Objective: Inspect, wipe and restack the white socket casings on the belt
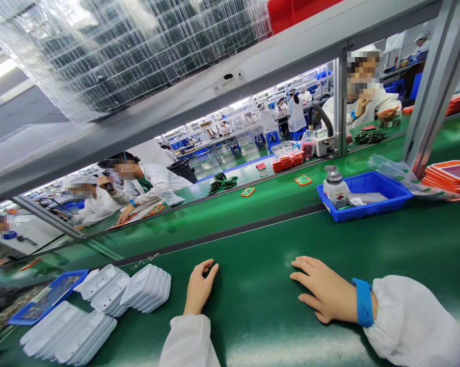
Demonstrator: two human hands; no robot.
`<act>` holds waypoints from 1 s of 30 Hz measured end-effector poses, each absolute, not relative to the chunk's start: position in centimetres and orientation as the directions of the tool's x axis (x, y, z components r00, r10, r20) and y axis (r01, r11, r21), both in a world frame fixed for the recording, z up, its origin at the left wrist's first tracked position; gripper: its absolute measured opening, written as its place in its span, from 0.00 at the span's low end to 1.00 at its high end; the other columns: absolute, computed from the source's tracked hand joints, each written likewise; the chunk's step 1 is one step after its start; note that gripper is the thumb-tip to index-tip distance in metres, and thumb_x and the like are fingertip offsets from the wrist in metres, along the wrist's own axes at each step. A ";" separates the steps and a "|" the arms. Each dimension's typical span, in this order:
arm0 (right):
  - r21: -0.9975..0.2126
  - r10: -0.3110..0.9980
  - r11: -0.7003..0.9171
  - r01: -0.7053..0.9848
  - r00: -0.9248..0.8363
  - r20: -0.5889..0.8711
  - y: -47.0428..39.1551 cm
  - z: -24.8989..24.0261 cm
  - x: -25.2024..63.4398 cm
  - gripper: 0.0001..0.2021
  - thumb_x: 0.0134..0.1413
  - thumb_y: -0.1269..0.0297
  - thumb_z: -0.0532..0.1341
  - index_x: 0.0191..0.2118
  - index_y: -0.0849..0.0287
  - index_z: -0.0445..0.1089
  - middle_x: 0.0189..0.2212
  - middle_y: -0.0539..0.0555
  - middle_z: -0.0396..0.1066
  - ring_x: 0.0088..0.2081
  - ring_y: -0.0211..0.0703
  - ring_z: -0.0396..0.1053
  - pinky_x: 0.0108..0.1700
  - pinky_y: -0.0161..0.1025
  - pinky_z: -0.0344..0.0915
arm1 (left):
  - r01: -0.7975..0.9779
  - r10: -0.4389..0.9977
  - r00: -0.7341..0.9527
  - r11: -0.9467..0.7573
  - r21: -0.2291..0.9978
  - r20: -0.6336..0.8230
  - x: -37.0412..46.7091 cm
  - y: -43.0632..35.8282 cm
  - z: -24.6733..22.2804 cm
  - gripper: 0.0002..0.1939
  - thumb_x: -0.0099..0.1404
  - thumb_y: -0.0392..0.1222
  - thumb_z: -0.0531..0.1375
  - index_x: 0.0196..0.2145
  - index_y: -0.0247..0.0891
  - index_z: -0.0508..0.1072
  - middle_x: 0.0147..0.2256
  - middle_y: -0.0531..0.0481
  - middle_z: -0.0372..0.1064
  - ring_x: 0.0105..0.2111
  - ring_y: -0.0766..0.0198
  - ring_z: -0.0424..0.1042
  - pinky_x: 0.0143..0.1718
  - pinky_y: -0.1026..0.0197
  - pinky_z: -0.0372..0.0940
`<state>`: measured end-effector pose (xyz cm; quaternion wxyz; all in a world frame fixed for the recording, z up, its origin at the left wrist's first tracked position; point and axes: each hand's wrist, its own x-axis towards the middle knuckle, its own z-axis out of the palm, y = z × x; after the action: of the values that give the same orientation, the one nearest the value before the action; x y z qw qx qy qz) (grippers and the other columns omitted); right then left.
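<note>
My left hand [200, 286] rests on the green bench top [252, 285], its thumb apart from the curved fingers and nothing held. Closest to it, on the left, are stacks of white plastic housings [147, 288]. More white housings [75, 334] lie nearer the bench's front. My right hand [321, 290], with a blue band [363, 302] at the wrist, lies palm down with its fingers spread and holds nothing. Beyond it stands a blue tray [382, 201] with a metal-capped white bottle [334, 188] and a pale packet inside.
Green circuit boards in orange frames [303, 180] lie on the belt beyond the bench. Orange frames [449, 178] are stacked at the right. Another blue tray [48, 300] with small parts sits at the left. Clear plastic trays [138, 51] fill the overhead shelf. Co-workers sit across the line.
</note>
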<state>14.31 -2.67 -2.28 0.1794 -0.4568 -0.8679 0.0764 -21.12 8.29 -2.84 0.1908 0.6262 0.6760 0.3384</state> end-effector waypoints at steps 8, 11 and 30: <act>-0.307 0.820 0.572 0.760 -0.519 0.242 -2.7 -2.4 14.3 0.22 0.43 0.69 0.64 0.48 0.64 0.67 0.52 0.63 0.57 0.54 0.60 0.53 0.55 0.53 0.56 | 0.724 0.975 -0.144 -0.014 0.690 0.170 -21.0 8.2 -2.7 0.29 0.53 0.59 0.57 0.45 0.34 0.71 0.45 0.40 0.68 0.45 0.50 0.67 0.48 0.50 0.63; -0.305 0.819 0.573 0.760 -0.520 0.244 -2.7 -2.4 14.3 0.22 0.43 0.69 0.64 0.48 0.65 0.67 0.52 0.64 0.57 0.54 0.60 0.53 0.55 0.53 0.56 | 0.726 0.975 -0.140 -0.016 0.688 0.171 -21.0 8.2 -2.7 0.29 0.53 0.59 0.57 0.45 0.34 0.71 0.45 0.40 0.68 0.45 0.50 0.67 0.48 0.50 0.62; -0.312 0.821 0.571 0.760 -0.520 0.235 -2.7 -2.3 14.3 0.25 0.40 0.70 0.64 0.49 0.64 0.67 0.53 0.64 0.57 0.55 0.60 0.51 0.56 0.53 0.55 | 0.717 0.976 -0.145 -0.009 0.697 0.161 -21.2 8.4 -2.9 0.29 0.53 0.59 0.58 0.45 0.35 0.71 0.46 0.40 0.68 0.46 0.50 0.67 0.49 0.49 0.62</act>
<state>14.30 -2.74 -2.28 0.1802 -0.4555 -0.8676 0.0849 -21.19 8.42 -2.90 0.1922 0.6251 0.6773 0.3369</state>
